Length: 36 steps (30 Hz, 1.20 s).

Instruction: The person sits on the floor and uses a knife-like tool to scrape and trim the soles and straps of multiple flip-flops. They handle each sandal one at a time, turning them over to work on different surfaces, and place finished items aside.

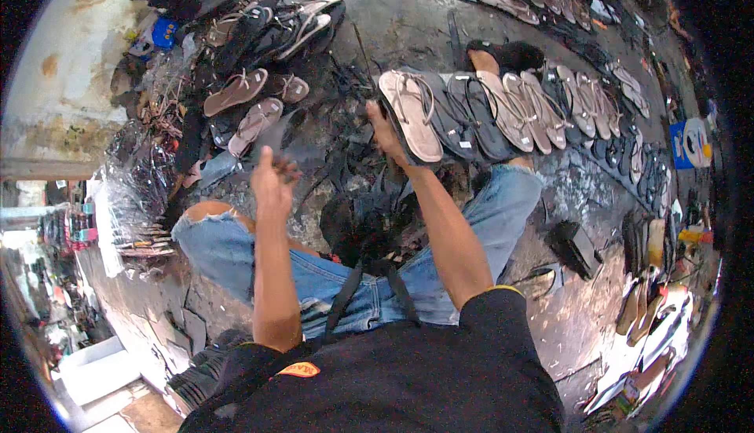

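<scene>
**Asha:** Beige and brown sandals fill most of the view. What are the hands doing?

**Ben:** Seen from above, a person sits on a grey, stained concrete floor [408, 17] with legs in torn blue jeans [345, 276] spread apart. The right hand [386, 136] reaches forward and grips the near edge of a beige sandal [410, 113], the first one at the left end of a long row of sandals [542, 111]. The fingers are closed on the sole's edge.

**Asha:** And the left hand?

**Ben:** The left hand [273, 180] is raised over the left knee, blurred. It appears loosely curled, and I cannot tell whether it holds anything.

**Asha:** Where does that row lie?

**Ben:** It starts just ahead of the right hand and curves away to the right, each sandal overlapping the next, soles up or straps showing. The colours run from beige to dark grey and black.

**Asha:** What else is around?

**Ben:** Ahead and to the left sits a loose heap of sandals [259, 56], pinkish-brown and black, jumbled together. Dark strap scraps [353, 221] lie between the knees. Clear plastic wrapping [137, 174] is bunched at the far left. More footwear lines the right edge of the floor, well apart from the hands. The person wears a black shirt [408, 370].
</scene>
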### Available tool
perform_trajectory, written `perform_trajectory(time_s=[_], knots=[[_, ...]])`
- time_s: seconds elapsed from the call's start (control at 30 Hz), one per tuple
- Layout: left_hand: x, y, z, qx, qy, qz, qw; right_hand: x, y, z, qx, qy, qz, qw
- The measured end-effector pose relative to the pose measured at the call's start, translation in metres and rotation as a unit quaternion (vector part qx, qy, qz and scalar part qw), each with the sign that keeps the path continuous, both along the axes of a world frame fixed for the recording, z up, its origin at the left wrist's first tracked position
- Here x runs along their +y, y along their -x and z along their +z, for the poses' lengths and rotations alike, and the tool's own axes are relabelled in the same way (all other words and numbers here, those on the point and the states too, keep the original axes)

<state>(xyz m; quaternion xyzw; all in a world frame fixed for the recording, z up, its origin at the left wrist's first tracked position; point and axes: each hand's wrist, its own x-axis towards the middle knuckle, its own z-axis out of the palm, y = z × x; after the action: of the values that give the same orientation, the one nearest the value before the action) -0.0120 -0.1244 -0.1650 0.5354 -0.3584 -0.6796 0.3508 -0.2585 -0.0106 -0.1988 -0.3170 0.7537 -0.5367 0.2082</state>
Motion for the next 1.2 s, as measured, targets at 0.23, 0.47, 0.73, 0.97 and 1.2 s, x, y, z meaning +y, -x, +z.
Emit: perform_trajectory(time_s=[0.23,0.47,0.73,0.97,1.2], knots=[[0.009,0.005,-0.077,-0.132,-0.123,0.128,0.975,0.134,-0.066,0.090,-0.485,0.099,0.097,0.863],[0.080,0.107,-0.061,-0.151,-0.128,-0.206,0.958,0.322,-0.008,0.100,-0.319,0.162,-0.404,0.842],[0.109,0.186,-0.126,-0.205,0.162,-0.188,0.947,0.276,-0.063,0.070,-0.342,0.059,-0.272,0.898],[0.039,0.207,-0.055,-0.359,0.146,-0.280,0.878,0.191,-0.053,0.058,-0.251,0.001,-0.095,0.963],[0.075,0.172,0.006,-0.259,0.110,-0.233,0.931,0.182,-0.082,0.058,-0.243,-0.073,-0.064,0.965]])
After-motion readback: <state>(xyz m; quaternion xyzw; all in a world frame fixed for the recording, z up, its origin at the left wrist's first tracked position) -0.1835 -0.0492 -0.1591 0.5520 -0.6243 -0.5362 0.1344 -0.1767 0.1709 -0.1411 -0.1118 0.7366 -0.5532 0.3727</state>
